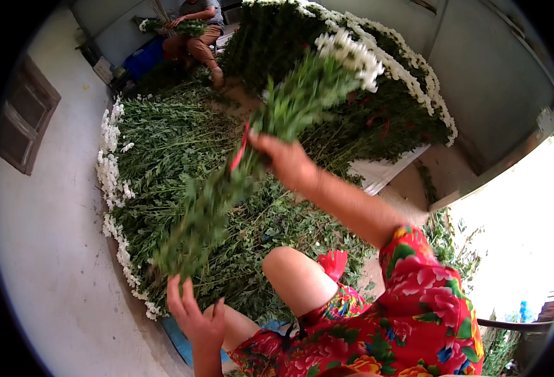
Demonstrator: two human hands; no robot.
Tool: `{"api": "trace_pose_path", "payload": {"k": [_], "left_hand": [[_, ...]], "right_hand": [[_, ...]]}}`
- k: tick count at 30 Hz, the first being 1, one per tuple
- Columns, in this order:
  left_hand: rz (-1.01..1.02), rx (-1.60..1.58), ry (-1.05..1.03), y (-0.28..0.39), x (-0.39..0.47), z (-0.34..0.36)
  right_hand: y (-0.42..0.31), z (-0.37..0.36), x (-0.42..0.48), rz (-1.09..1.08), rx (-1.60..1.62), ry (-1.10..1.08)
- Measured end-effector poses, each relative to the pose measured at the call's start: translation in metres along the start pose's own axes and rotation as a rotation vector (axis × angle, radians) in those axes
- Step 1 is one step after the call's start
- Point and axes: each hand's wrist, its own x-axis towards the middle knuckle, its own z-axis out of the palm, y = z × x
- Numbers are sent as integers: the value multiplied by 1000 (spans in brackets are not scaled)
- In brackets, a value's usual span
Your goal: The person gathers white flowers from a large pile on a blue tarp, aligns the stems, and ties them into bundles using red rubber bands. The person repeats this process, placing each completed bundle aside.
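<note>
My right hand (pixel 288 158) is closed around the middle of a bunch of white chrysanthemums (pixel 305 89), blurred by motion. The bunch slants across the view, its white heads at the upper right and its leafy stem ends at the lower left. A red tie (pixel 240 151) shows on the stems beside my right hand. Just below the stem ends, my left hand (pixel 196 311) has its fingers apart and holds nothing; whether a fingertip touches the stems I cannot tell. Under the bunch lie many cut chrysanthemum stems (pixel 163 160), their white heads along the left wall.
Tied bunches (pixel 277 42) are stacked high at the back, white heads outward. A co-worker (pixel 201 28) sits at the top left with flowers in hand, near a blue crate (pixel 145 59). Red strips (pixel 333 264) hang by my knee. A white wall (pixel 60 207) bounds the left side.
</note>
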Motion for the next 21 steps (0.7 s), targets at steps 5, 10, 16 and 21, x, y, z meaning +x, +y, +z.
{"api": "trace_pose_path", "payload": {"k": [5,10,16,21], "left_hand": [[-281,5,-122,-50,-41,3],[-294,138,-93,-95,-88,17],[-697,-380,-83,-157,-161,38],[-1289,-977,217,-180,-184,48]], "right_hand": [[-117,-93,213,-62,-195,276],[-96,-175,262,-120,-657,691],[140,-147,152,-53,-1045,251],[242,-22,50,247,-1183,-395]]}}
